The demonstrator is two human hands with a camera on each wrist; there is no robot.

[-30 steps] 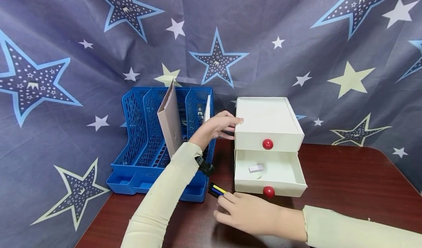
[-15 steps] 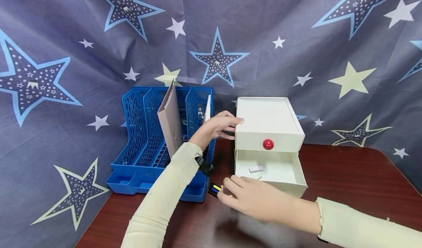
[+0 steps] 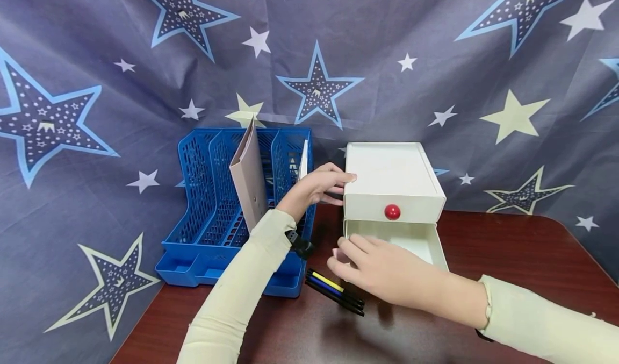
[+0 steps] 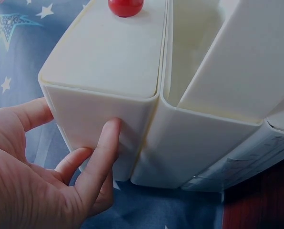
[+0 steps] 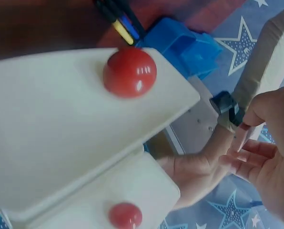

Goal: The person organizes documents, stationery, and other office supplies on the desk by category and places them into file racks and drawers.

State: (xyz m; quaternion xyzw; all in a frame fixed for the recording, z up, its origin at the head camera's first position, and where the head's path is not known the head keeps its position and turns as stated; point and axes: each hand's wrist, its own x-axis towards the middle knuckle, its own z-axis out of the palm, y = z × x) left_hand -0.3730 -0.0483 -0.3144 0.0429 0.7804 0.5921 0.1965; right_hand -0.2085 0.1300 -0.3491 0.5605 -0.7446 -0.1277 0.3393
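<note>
In the head view my left hand [image 3: 325, 184] rests against the left side of the white drawer unit [image 3: 391, 168], thumb over the top edge. Its fairly straight fingertips press the side wall in the left wrist view. My right hand [image 3: 382, 267] is in front of the pulled-out lower drawer [image 3: 416, 240] and hides much of it. Between its thumb and fingers it pinches a small pale pink block, like an eraser [image 5: 241, 137]. Below that hand, pens [image 3: 333, 291] with yellow, blue and black barrels lie together on the table.
A blue desk file organizer [image 3: 193, 192] stands left of the drawers, with a beige folder [image 3: 249, 176] upright in it. The upper drawer is closed, with a red knob [image 3: 392, 212]. Behind everything hangs a star-patterned cloth [image 3: 387, 30].
My right hand has moved up and right from the pens toward the open drawer, carrying the small pink eraser. The pens are now uncovered. My left hand has stayed in place.
</note>
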